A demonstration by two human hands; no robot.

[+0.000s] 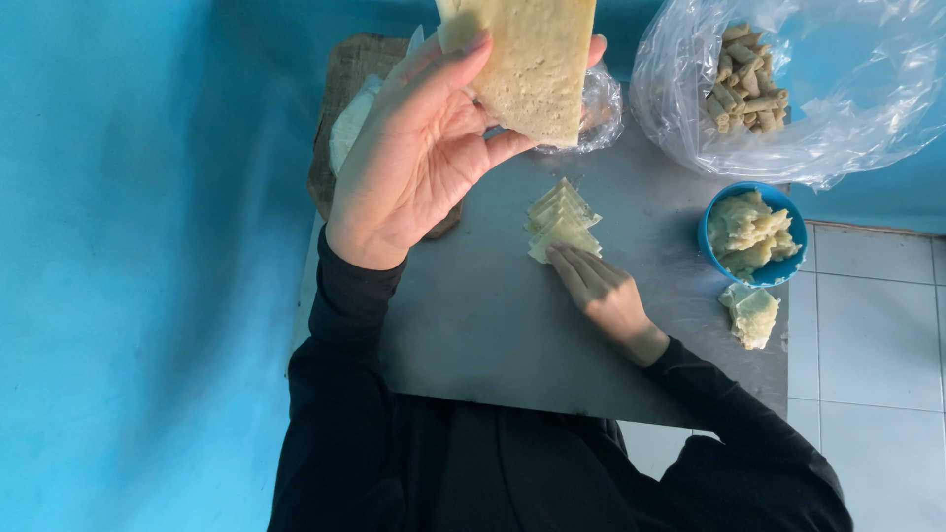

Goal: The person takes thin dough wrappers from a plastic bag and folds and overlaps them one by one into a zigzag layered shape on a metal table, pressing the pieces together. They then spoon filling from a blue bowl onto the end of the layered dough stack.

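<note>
The left hand (419,158) is raised above the far left part of the grey metal surface (493,335), thumb on one face and fingers on the other of a thin, pale wrapper sheet (532,59). The sheet is pinched near its lower edge, so it hangs free of the surface with its dimpled face turned to the camera, which looks like a way to keep it apart from the others and flat enough to inspect or lay down.

The right hand (601,291) lies low near the middle of the surface, fingers extended and pressed against the near edge of a fanned stack of small folded wrappers (562,222). It grips nothing; the flat fingertips seem to steady the pile so it does not slide on the smooth metal.

Toward the right edge of the surface sits a blue bowl (754,236) heaped with pale filling, within easy reach of the right hand. Just beside it, nearer the person, a single folded piece (751,315) lies by itself on the surface. At the far right corner a clear plastic bag (788,99) stands open, holding finished rolls (749,79) clustered inside, kept off the working area. Behind the raised hand, at the far left corner, a brown wooden board (345,89) carries a bundle wrapped in clear plastic (596,108), partly hidden by the hand and sheet. White floor tiles (877,335) show past the right edge.
</note>
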